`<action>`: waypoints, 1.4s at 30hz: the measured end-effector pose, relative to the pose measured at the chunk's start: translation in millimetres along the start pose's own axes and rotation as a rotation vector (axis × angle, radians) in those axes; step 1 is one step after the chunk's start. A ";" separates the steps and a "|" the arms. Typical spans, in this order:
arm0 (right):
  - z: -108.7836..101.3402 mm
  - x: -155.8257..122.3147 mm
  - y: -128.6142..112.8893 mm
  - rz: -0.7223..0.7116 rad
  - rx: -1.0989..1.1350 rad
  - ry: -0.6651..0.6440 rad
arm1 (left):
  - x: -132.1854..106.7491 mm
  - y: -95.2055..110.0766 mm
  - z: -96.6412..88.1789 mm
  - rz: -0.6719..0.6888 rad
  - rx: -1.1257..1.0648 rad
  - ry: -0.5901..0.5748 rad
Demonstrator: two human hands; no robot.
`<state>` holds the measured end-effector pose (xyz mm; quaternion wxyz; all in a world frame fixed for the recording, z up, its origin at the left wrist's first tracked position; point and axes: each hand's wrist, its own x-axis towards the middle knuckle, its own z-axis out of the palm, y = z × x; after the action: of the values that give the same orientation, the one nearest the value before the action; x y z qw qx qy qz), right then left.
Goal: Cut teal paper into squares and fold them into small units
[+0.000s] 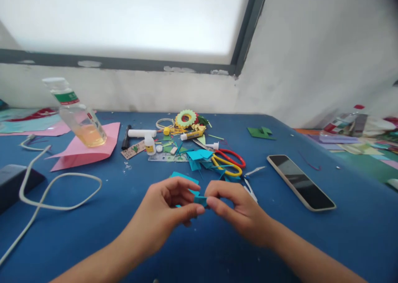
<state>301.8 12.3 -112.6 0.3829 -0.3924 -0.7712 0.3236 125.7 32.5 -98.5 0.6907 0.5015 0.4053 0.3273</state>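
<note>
Between my two hands is a small folded piece of blue paper point(200, 200), held just above the blue tabletop. My left hand point(169, 206) has its thumb and fingers closed around the paper's left end. The thumb and forefinger of my right hand point(238, 206) pinch its right end. Another blue paper piece point(183, 176) lies behind my left fingers, partly hidden by them. Beyond my hands sits a heap of cut blue paper point(199, 155), against scissors with red and yellow handles point(230, 173).
A smartphone point(300, 182) lies to the right. At the left, a tilted-looking bottle point(82, 121) stands on pink paper point(66, 160), near a white cable point(62, 208). A small glue bottle point(149, 145), a clear ruler point(168, 157) and a yellow tube point(192, 135) lie at the back.
</note>
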 end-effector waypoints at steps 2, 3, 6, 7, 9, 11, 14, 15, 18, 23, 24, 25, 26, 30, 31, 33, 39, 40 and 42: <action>0.5 -0.7 2.7 0.002 0.001 -0.023 | 1.1 -0.6 -0.1 -0.021 0.000 0.002; 0.9 -1.1 4.1 0.000 -0.003 -0.030 | 1.4 -0.8 -0.2 -0.024 -0.001 0.003; 2.3 -1.9 6.6 -0.017 -0.024 -0.025 | 1.4 -1.0 -1.5 -0.015 0.002 0.005; 2.8 -2.0 6.8 -0.032 -0.030 -0.008 | 1.4 -1.1 -2.2 -0.015 0.007 0.005; 3.2 -1.8 6.3 -0.069 -0.039 0.042 | 1.5 -1.6 -4.1 -0.030 0.030 -0.008; 3.1 -1.0 5.2 -0.098 -0.047 0.099 | 2.1 -2.4 -6.0 -0.048 0.062 -0.025; 3.1 0.6 4.1 -0.078 -0.067 0.165 | 3.2 -3.6 -7.7 -0.017 0.117 -0.028; 3.6 1.0 4.2 -0.060 -0.070 0.178 | 3.4 -3.8 -8.0 0.005 0.137 -0.017; 6.3 1.7 5.8 -0.008 -0.040 0.219 | 3.2 -4.3 -7.9 0.081 0.241 0.021; 9.7 2.3 9.8 -0.027 -0.012 0.278 | 2.0 -9.2 -6.5 0.245 0.445 0.035; 9.8 2.5 10.4 -0.028 -0.015 0.292 | 2.1 -11.0 -6.3 0.265 0.451 0.050; 9.8 2.7 11.0 -0.024 -0.015 0.308 | 2.4 -13.0 -6.3 0.280 0.445 0.073; 9.9 2.9 11.5 -0.014 -0.013 0.320 | 2.8 -14.9 -6.4 0.294 0.433 0.099; 11.4 2.9 11.9 0.015 0.012 0.331 | 3.9 -18.8 -8.1 0.353 0.369 0.177; 11.9 2.7 11.6 0.017 0.021 0.334 | 4.0 -18.7 -8.5 0.356 0.353 0.179; 12.7 2.3 10.9 0.005 0.036 0.344 | 3.9 -17.6 -9.0 0.345 0.332 0.156; 13.5 0.5 11.4 -0.060 0.037 0.341 | 2.7 -12.4 -9.1 0.387 0.353 0.122; 13.4 0.4 11.7 -0.060 0.039 0.338 | 2.5 -11.8 -9.2 0.402 0.358 0.119; 12.8 0.4 11.9 -0.054 0.047 0.335 | 1.9 -11.2 -9.2 0.433 0.372 0.109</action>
<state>295.1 15.9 -128.4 0.5239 -0.4109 -0.6989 0.2612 118.9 34.9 -111.3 0.4782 0.6760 0.3783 0.4138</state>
